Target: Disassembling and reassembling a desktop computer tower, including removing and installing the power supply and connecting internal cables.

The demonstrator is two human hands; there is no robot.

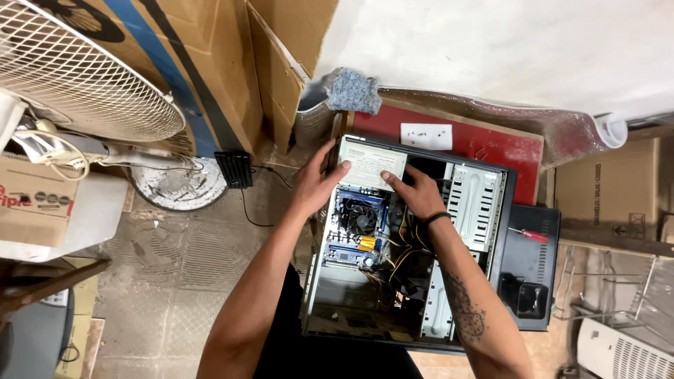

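my left hand (314,184) grips the upper left edge of the open computer case (500,231) in the middle of the frame, fingers curled over its rim beside the power supply (372,168), while my right hand (415,193) lies on that grey box with fingers spread flat, not clamped on it. below my hands sit the blue motherboard (354,242) and its round cooler fan (360,217). a red-handled screwdriver (530,235) lies on the black side panel (526,270) at right, and a white fan (77,70) fills the upper left.
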